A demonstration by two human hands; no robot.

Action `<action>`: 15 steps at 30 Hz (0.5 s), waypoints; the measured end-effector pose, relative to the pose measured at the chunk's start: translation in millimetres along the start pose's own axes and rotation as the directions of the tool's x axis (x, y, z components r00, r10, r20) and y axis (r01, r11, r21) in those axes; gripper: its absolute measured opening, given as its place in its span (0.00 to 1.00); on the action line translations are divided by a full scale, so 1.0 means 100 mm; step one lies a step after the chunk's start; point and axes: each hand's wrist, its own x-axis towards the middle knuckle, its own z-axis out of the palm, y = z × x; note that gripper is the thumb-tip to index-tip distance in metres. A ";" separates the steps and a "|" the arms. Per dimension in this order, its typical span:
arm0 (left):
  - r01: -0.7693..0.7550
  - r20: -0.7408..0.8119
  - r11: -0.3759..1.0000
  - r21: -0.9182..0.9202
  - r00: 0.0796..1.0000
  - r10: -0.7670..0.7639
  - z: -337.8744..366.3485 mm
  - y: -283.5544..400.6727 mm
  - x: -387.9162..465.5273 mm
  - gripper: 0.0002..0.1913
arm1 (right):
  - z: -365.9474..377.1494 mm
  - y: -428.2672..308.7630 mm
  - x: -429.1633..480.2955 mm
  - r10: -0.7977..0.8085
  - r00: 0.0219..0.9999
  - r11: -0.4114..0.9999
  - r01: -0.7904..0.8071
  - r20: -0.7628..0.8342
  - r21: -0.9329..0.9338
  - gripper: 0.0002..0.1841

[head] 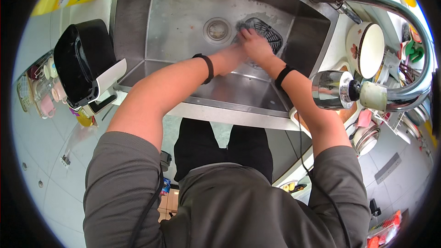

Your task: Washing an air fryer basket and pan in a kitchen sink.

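In the stainless steel sink (175,24), a dark slotted rack (272,36) lies right of the drain (217,31). My right hand (255,43) is over the rack's left part, fingers bent near a dark, blurred scrubber-like clump (243,25); its exact hold is hidden. My left hand (231,57) is beside and partly below the right one, blurred by motion, and its fingers are mostly hidden. Whether it grips anything does not show. Black bands circle both wrists.
A black air fryer basket (86,58) with a white front stands left of the sink. The chrome faucet (410,10) arches over the right side, its head (330,89) above my right forearm. A white enamel bowl (367,50) and stacked dishes (367,139) are at the right.
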 end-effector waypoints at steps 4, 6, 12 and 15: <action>0.018 -0.140 1.000 -0.008 0.990 -0.019 0.26 -0.03 0.06 0.41 | -0.06 0.12 -0.15 0.372 0.928 0.928 -0.371 0.006 -0.039 0.22; 0.018 -0.166 1.000 0.011 0.986 -0.016 0.31 -0.04 0.11 0.41 | 0.07 -0.07 -0.25 0.343 0.935 0.933 -0.329 0.085 -0.146 0.20; 0.042 -0.211 0.998 0.039 0.977 -0.033 0.39 0.00 0.15 0.41 | -0.21 0.31 -0.15 0.088 0.990 0.995 -0.082 0.108 -0.059 0.10; 0.045 -0.206 0.996 0.077 0.978 -0.028 0.40 0.01 0.16 0.42 | -0.17 0.35 -0.15 0.296 0.955 0.949 -0.294 0.006 -0.110 0.11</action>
